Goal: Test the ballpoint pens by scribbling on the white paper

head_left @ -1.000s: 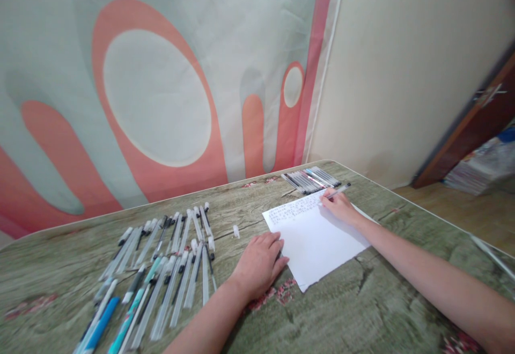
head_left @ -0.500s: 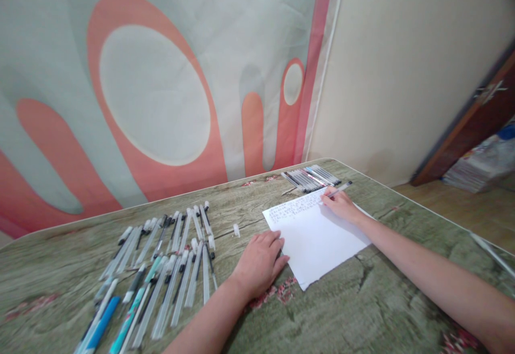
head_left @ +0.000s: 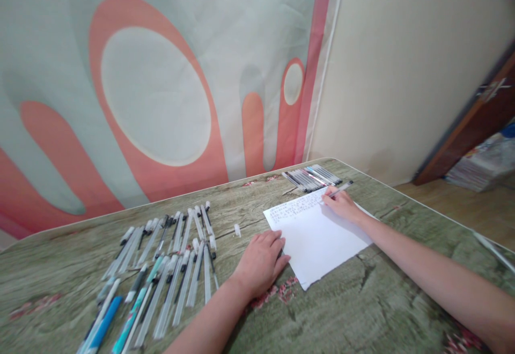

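A white sheet of paper (head_left: 322, 241) lies on the wood-patterned table (head_left: 346, 311), with rows of small dark writing along its upper part. My right hand (head_left: 339, 203) rests on the sheet and pinches a clear pen (head_left: 343, 186) with a dark end, its tip at the right end of the written rows. Flat at the sheet's left edge is my left hand (head_left: 263, 260), its fingers spread and holding nothing. A small white cap (head_left: 237, 230) lies beyond my left hand.
Many pens (head_left: 161, 273), mostly clear with white or black caps, lie at the left. Another row of pens (head_left: 311, 178) sits beyond the sheet. Behind stands a patterned backdrop (head_left: 181, 75); a door (head_left: 470, 123) is at the far right.
The view has shifted very slightly. Both hands, the pen and the sheet keep nearly the same places.
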The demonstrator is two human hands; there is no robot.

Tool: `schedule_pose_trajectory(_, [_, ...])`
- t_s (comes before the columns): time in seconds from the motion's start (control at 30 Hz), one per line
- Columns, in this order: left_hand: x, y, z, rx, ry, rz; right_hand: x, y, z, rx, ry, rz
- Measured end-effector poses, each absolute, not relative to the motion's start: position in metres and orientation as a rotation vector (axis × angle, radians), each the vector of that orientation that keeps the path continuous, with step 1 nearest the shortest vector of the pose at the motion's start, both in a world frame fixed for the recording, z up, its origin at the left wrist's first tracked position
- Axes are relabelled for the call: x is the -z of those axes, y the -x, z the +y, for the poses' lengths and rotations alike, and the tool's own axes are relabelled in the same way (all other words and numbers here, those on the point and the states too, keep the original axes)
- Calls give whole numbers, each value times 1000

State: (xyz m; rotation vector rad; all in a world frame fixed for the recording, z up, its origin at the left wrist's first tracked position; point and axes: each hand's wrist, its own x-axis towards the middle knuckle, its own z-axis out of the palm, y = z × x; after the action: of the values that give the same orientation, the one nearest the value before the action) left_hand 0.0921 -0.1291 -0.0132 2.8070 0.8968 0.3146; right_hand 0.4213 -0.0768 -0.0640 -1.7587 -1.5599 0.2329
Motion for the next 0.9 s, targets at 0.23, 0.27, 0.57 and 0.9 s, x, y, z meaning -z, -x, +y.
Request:
schedule_pose_trajectory(0.23, [17,-92,-128,-339,-2799,895,67,-424,-74,-193,1762,-1537])
schedule_pose_trajectory(0.27, [18,-93,-128,-340,-2800,893,67,-424,-74,-202,1753,-1526])
schedule_pose_trajectory(0.57, [18,-92,-129,-352,-2818,878,66,-422,-77,-466,1610,-1244])
schedule_pose_trajectory(0.9, [-1,-80,-119,-355,-2646,1055,49,-417,-88,-281,1587,-1434])
